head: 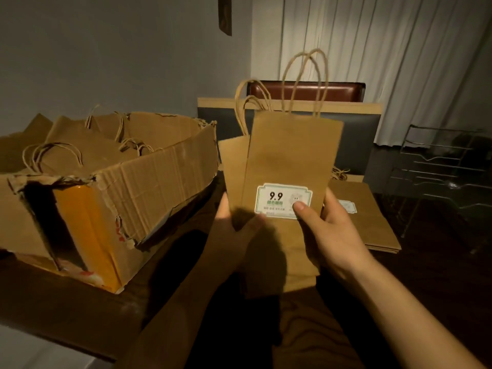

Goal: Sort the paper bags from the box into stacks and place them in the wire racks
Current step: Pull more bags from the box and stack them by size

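"9.9" on bag's sticker

You hold plain brown paper bags; the front one's white label has a green border and black 9.9. The brown box shows an orange side (torn edges).

Flat brown bags, upright, handles at twelve; torn box at nine; rack at three.
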